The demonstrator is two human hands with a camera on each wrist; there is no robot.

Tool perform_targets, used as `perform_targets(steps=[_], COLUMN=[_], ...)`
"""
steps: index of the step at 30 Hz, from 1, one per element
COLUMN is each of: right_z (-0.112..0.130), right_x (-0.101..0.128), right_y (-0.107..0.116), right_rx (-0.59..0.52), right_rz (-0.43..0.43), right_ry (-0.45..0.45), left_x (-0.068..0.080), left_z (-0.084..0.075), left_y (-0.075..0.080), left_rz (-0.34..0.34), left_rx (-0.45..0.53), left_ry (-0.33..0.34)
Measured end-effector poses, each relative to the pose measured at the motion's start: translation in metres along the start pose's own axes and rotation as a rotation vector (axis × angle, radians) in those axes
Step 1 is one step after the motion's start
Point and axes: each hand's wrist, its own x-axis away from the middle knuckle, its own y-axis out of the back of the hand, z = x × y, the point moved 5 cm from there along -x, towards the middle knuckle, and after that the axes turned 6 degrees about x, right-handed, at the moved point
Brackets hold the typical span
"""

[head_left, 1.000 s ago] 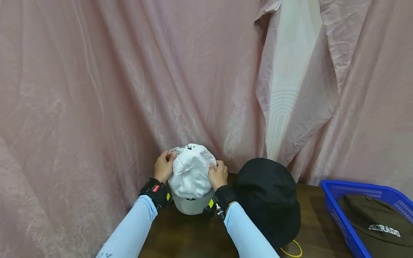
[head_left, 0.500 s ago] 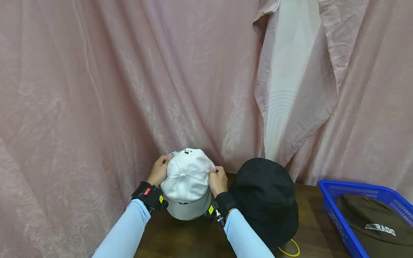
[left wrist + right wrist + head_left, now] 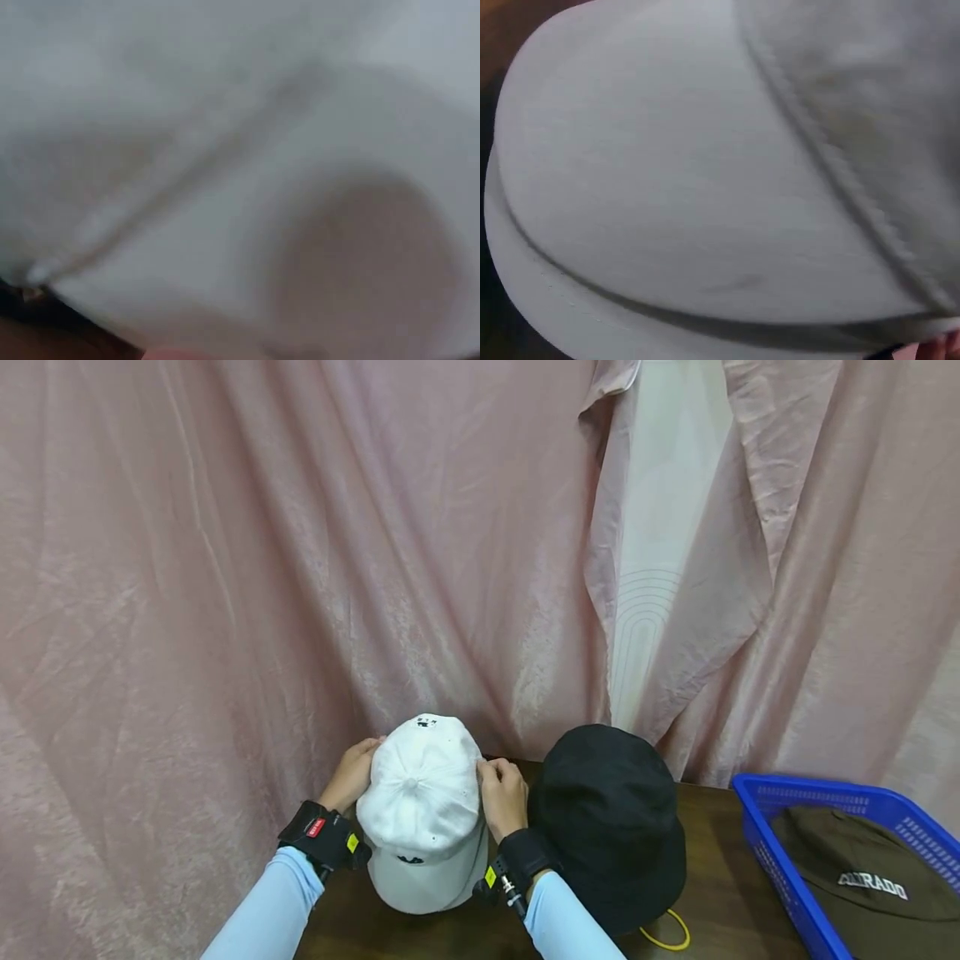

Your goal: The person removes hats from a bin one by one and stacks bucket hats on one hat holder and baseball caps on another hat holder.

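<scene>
A white baseball cap (image 3: 420,785) is held between both hands, its brim toward me and small dark marks at the back and front of the crown. My left hand (image 3: 351,777) grips its left rear edge, fingertips partly hidden behind the cap. On the right side, my right hand (image 3: 504,793) pinches the edge with curled fingers. Blurred white cap fabric (image 3: 172,82) fills the left wrist view. The brim (image 3: 645,172) shows close up in the right wrist view, with a second pale brim edge (image 3: 577,311) beneath it and fingertips (image 3: 941,346) at the lower right corner.
A black bucket hat (image 3: 607,827) stands right beside my right hand on the brown wooden table (image 3: 716,860), a yellow loop (image 3: 675,935) at its lower edge. Farther right, a blue plastic basket (image 3: 780,868) holds a brown cap (image 3: 870,868) with white lettering. Pink curtain (image 3: 225,610) hangs behind.
Both hands have brought the white cap toward me and a little left. More of its brim shows now, and my left fingertips have slipped further behind its edge.
</scene>
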Motion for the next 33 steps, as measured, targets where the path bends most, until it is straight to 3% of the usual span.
perform_targets(steps=[6, 9, 13, 22, 27, 31, 33], right_z=[0.012, 0.017, 0.018, 0.007, -0.008, -0.017, -0.016], right_x=[-0.004, -0.007, -0.008, -0.007, -0.002, 0.004, 0.004], right_y=[-0.005, -0.005, -0.004, -0.001, -0.009, -0.013, -0.012], right_rx=[-0.114, -0.155, -0.129, -0.093, -0.214, -0.359, -0.379], right_rz=[0.100, 0.151, 0.191, 0.103, 0.197, 0.307, 0.342], right_ry=[0.048, 0.055, 0.077, 0.040, -0.048, -0.157, -0.174], left_x=[0.001, 0.000, 0.001, 0.010, 0.016, 0.018, 0.020], left_z=[0.002, 0.000, -0.003, 0.012, 0.019, 0.023, 0.025], left_y=[0.001, 0.002, 0.005, 0.003, -0.002, -0.003, -0.002], left_rz=[0.052, 0.037, -0.014, -0.012, 0.004, 0.049, 0.077], left_rx=[0.104, 0.086, 0.020, 0.066, 0.050, 0.075, 0.103], left_ry=[0.000, -0.041, -0.082, 0.101, 0.170, 0.191, 0.192])
